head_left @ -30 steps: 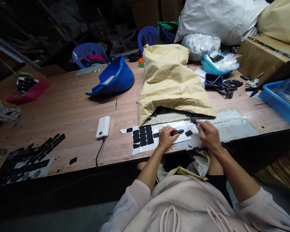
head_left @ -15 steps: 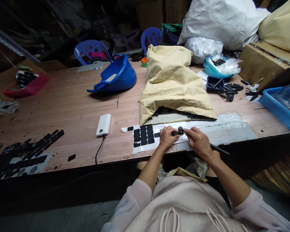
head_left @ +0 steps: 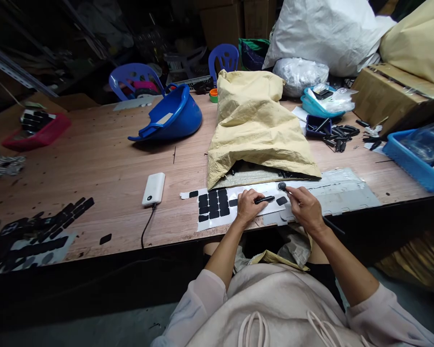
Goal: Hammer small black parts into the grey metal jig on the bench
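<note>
My left hand (head_left: 251,206) rests over the white sheet, its fingers closed around a short black tube-like piece (head_left: 265,199) that points right. In my right hand (head_left: 306,208) is a thin tool with a dark round head (head_left: 282,186), pinched between thumb and fingers and held apart from the tube. A black rod (head_left: 334,226) sticks out behind the right wrist; whether it belongs to the tool cannot be seen. Between the hands lies a loose black rounded patch (head_left: 281,201). Rows of similar black patches (head_left: 214,203) sit on the white sheet (head_left: 222,221) left of my left hand.
A beige sack (head_left: 256,130) with black pieces at its mouth lies just beyond my hands. Left of it are a white power bank (head_left: 154,188) with a cable and a blue scoop (head_left: 181,115). Black parts (head_left: 342,135) and a blue basket (head_left: 415,164) are at right.
My right hand has moved right, drawing the round-headed tool away from the black tube. The black patch between the hands has come into view. My left hand keeps its hold.
</note>
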`<action>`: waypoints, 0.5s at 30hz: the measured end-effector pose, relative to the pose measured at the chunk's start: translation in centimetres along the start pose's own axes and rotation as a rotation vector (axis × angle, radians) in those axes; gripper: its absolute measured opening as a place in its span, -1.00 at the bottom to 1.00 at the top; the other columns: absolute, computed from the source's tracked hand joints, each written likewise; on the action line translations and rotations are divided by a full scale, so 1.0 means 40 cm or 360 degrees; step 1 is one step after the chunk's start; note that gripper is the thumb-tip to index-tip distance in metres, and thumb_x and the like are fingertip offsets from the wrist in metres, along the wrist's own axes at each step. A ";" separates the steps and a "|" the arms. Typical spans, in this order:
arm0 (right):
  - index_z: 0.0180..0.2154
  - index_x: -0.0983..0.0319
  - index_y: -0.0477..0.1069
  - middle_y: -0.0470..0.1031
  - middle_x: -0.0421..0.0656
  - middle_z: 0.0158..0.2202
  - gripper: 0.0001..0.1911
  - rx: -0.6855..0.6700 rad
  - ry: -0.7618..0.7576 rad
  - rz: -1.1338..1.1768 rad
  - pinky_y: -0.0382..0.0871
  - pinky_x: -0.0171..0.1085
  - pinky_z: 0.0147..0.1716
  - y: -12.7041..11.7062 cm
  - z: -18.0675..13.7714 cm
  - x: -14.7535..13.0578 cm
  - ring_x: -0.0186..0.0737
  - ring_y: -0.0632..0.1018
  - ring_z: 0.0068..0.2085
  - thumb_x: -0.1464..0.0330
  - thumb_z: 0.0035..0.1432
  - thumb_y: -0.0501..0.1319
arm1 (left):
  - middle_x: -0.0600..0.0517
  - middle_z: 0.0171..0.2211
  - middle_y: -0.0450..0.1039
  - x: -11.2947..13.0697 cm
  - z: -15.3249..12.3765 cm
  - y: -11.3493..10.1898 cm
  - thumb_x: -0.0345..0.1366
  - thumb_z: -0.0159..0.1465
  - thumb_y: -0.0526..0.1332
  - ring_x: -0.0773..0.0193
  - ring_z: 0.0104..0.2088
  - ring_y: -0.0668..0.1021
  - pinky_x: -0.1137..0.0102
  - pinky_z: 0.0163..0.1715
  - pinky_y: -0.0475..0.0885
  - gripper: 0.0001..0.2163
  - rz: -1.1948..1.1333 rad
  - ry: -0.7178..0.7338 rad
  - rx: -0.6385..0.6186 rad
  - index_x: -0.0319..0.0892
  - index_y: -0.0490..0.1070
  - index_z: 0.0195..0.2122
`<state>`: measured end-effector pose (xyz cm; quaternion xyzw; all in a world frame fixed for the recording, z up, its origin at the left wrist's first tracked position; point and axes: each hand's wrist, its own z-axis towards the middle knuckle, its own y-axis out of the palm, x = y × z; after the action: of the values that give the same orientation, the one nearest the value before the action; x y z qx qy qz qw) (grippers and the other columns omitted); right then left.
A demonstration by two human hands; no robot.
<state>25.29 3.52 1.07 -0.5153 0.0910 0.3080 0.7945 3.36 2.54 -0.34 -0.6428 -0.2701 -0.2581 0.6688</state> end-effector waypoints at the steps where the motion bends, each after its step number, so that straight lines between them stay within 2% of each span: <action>1: 0.06 0.09 0.61 0.59 -0.10 -0.20 -0.65 0.0036 0.0027 -0.0030 0.38 -0.24 -0.24 -0.004 0.009 0.018 -0.15 0.56 -0.19 0.28 0.40 0.12 | 0.05 -0.20 0.60 -0.001 0.000 0.000 -0.27 0.24 0.45 0.12 -0.09 0.51 0.17 0.05 0.31 -0.90 0.0007 0.0001 -0.0003 -0.02 0.67 -0.22; 5: -0.01 0.10 0.63 0.55 -0.10 -0.25 -0.68 0.0095 0.0106 -0.0249 0.28 -0.23 -0.27 -0.014 0.036 0.107 -0.12 0.50 -0.21 0.31 0.35 0.14 | 0.05 -0.20 0.60 -0.007 -0.001 -0.001 -0.24 0.28 0.43 0.12 -0.08 0.51 0.17 0.05 0.30 -0.90 0.0012 0.0011 -0.0023 -0.02 0.68 -0.18; 8: -0.03 0.12 0.64 0.52 -0.09 -0.27 -0.69 0.0090 0.0073 -0.0387 0.23 -0.21 -0.24 -0.008 0.033 0.159 -0.12 0.45 -0.23 0.35 0.34 0.14 | 0.04 -0.18 0.61 -0.010 -0.001 -0.003 -0.23 0.34 0.38 0.12 -0.05 0.51 0.18 0.06 0.29 -0.90 0.0020 0.0020 -0.0046 -0.02 0.67 -0.15; 15: 0.00 0.12 0.62 0.49 -0.06 -0.24 -0.69 0.0073 0.0023 -0.0523 0.14 -0.17 -0.20 0.016 0.009 0.173 -0.09 0.37 -0.20 0.33 0.38 0.14 | 0.05 -0.15 0.58 -0.014 -0.002 -0.010 -0.23 0.50 0.15 0.15 -0.04 0.48 0.20 0.04 0.27 -0.77 0.0098 -0.0001 -0.0096 -0.02 0.62 -0.20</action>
<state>30.35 6.73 -2.44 -0.5071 0.0182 0.1679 0.8452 2.68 2.44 -0.46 -0.6709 -0.2424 -0.2452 0.6566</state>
